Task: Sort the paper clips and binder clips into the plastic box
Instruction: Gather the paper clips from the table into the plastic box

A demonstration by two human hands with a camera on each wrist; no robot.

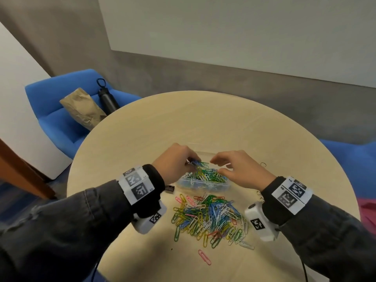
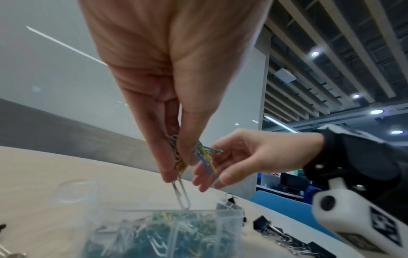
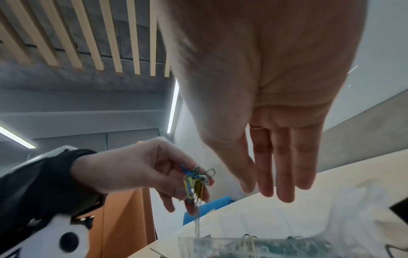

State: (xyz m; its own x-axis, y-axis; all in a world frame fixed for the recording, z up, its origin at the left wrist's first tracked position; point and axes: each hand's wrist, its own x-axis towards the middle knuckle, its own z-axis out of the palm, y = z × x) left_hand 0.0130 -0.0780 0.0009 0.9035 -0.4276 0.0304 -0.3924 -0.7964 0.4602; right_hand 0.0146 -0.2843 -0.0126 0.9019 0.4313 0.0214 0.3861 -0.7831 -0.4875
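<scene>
— Where's the box from your hands?

— My left hand (image 1: 176, 159) pinches a bunch of paper clips (image 2: 194, 157) right above the plastic box (image 1: 203, 183), one clip dangling long-axis down towards it. My right hand (image 1: 242, 169) hovers just beside, fingers straight, holding nothing. I'd say the left only needs to let go.

— And what's left?

— The loose pile (image 1: 209, 216) lies on the table (image 1: 203, 119) nearer me, between my wrists.

— Any writing?

— None readable — only square code markers on the wristbands.

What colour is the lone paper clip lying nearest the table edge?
Pink; the lone paper clip shows best in the head view.
</scene>
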